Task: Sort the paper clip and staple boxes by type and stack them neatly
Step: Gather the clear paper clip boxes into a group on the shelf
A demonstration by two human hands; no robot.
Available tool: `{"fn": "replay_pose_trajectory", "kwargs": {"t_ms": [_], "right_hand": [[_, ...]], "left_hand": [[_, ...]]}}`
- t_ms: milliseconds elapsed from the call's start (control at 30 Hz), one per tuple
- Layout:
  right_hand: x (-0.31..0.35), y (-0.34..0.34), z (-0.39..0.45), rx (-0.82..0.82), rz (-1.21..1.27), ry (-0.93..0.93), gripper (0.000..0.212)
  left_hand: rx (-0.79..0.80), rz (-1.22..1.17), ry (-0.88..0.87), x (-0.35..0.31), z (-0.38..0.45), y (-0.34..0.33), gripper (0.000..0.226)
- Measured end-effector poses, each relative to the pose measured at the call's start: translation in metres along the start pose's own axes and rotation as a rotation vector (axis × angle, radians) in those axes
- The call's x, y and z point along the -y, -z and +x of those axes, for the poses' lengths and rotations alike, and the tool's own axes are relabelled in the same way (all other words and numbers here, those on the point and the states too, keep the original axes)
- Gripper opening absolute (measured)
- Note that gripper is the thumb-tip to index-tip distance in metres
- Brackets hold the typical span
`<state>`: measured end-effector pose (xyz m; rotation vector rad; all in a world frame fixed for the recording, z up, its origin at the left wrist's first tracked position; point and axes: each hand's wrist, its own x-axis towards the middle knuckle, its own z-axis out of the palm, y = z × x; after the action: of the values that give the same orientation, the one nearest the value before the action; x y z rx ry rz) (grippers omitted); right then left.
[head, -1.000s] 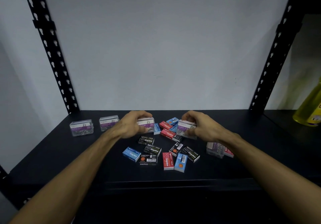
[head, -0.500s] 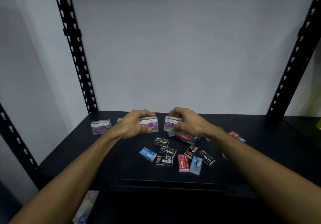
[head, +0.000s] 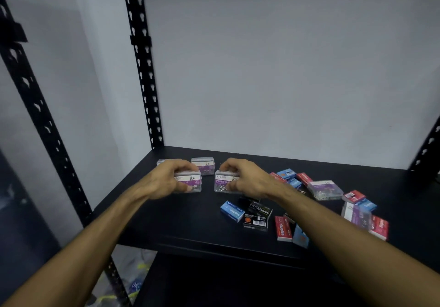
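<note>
My left hand (head: 170,179) grips a clear paper clip box with a purple label (head: 193,182) at the back left of the black shelf. My right hand (head: 240,178) grips a second paper clip box (head: 222,184) just to its right; a small gap separates the two boxes. Behind them stand another paper clip box (head: 203,165) and one more, mostly hidden by my left hand (head: 164,162). Small staple boxes lie scattered to the right: a blue one (head: 232,210), black ones (head: 259,209), a red one (head: 282,228). Two further paper clip boxes (head: 325,188) (head: 356,215) sit among them.
The black shelf (head: 185,223) ends in a front edge just below the staple boxes. Perforated black uprights (head: 145,73) rise at the back left corner and at the left front (head: 45,125). A white wall closes the back. More red and blue staple boxes (head: 295,178) lie at back right.
Both hands have carried their paper clip boxes leftward, toward the two boxes at the back left. The view has swung left, so the scattered staple boxes now sit to the right.
</note>
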<state>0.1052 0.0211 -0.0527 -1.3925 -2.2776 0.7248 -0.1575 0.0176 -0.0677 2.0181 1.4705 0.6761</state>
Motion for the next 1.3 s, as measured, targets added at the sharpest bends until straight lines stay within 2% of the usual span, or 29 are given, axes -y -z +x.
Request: {"fn": "replay_pose_trajectory", "kwargs": {"t_ms": [500, 867, 1000, 1133, 1300], "right_hand": [[0.024, -0.051, 0.047, 0.043, 0.001, 0.054, 0.033], [0.023, -0.055, 0.056, 0.023, 0.009, 0.081, 0.039], [0.021, -0.057, 0.056, 0.017, 0.006, 0.083, 0.047], [0.020, -0.058, 0.055, -0.014, 0.002, 0.085, 0.055], [0.019, -0.052, 0.047, -0.068, -0.071, 0.108, 0.052]], "left_hand": [[-0.069, -0.029, 0.089, 0.049, -0.006, 0.015, 0.049], [-0.084, -0.057, 0.097, 0.056, -0.006, 0.017, 0.050], [-0.097, -0.050, 0.094, 0.057, -0.007, 0.016, 0.051], [-0.144, -0.045, 0.067, 0.055, -0.009, 0.017, 0.051], [-0.258, -0.013, 0.023, 0.052, -0.012, 0.022, 0.042]]}}
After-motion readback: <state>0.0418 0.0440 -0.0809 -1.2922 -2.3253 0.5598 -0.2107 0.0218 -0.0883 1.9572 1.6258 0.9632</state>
